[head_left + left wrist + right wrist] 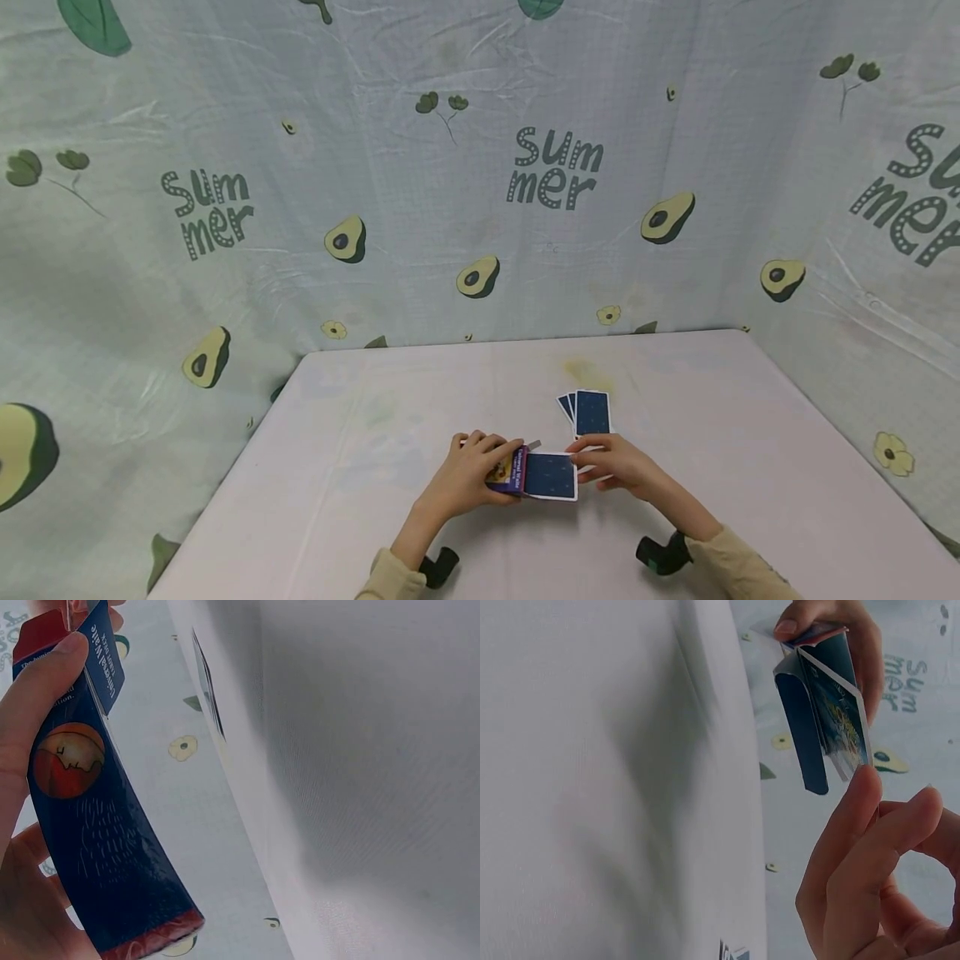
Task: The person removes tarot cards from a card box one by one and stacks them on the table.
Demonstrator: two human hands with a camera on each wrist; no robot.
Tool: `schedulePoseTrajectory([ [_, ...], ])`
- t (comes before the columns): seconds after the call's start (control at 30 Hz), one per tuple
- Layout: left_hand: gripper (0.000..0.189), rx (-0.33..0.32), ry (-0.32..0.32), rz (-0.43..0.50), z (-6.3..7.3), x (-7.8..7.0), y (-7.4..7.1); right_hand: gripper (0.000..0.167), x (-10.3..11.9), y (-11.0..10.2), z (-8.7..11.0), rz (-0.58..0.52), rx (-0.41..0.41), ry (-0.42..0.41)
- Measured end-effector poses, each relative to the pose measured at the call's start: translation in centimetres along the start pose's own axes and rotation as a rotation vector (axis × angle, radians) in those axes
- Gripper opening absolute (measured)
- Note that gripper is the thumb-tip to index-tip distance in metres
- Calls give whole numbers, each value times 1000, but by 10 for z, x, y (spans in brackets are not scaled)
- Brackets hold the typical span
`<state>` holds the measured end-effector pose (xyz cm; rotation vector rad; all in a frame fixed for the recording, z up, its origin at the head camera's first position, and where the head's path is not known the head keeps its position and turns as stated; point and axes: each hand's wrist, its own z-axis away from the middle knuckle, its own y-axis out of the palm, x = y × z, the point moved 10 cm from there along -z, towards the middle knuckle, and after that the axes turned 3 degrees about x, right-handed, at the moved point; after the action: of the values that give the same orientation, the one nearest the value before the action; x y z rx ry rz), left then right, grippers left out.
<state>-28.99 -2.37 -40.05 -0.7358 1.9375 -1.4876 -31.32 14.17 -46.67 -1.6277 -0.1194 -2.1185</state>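
My left hand (459, 482) grips a purple-and-blue card box (517, 472) lettered "Universal Waite", thumb on one narrow side and fingers round the other. A round face picture shows on the box's side (105, 847) in the left wrist view. A blue-backed card (551, 477) sticks well out of the box's right end, its picture face turned down. My right hand (622, 468) pinches the card's outer edge with its fingertips (864, 784). Beside the card, the box's open flap (799, 724) hangs down in the right wrist view.
Behind my right hand, several blue-backed cards (592, 412) lie fanned on the white table (360, 517). A cloth (420, 183) printed with avocados hangs behind and at both sides. Dark wrist devices (663, 554) sit below both hands.
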Motion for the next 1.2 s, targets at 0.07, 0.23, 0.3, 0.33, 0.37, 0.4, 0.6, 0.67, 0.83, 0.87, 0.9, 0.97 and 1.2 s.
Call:
schedulePoseTrajectory([
  [0.07,72,-13,6,-3,0,0,-1,39,0,-2,1,6,2,4],
  [0.23,71,-24,14,1,0,0,-2,42,0,-6,4,-9,20,13],
  [0.3,71,-18,12,-3,0,1,-1,43,1,-7,5,-13,27,13],
  [0.33,71,-17,13,-7,0,1,-1,44,2,-7,6,-14,30,13],
  [0.37,71,-17,12,-9,0,1,-1,44,2,-8,6,-15,34,13],
  [0.4,71,-17,12,-11,0,1,0,44,2,-8,7,-15,37,12],
  [0.6,72,-13,11,-12,0,1,0,45,3,-13,9,-6,56,-4],
  [0.67,72,-5,9,-8,0,1,1,45,1,-14,9,-6,59,1],
  [0.83,72,11,-4,-9,0,3,1,46,0,-17,11,-6,68,13],
  [0.87,72,13,-8,-9,1,3,1,47,1,-18,11,-8,68,14],
  [0.9,72,17,-13,-8,1,4,1,47,1,-18,11,-6,73,11],
  [0.97,71,25,-20,-6,1,5,2,47,1,-18,12,-9,75,12],
  [1.2,71,30,-32,4,2,7,3,47,-1,-23,15,-22,75,16],
])
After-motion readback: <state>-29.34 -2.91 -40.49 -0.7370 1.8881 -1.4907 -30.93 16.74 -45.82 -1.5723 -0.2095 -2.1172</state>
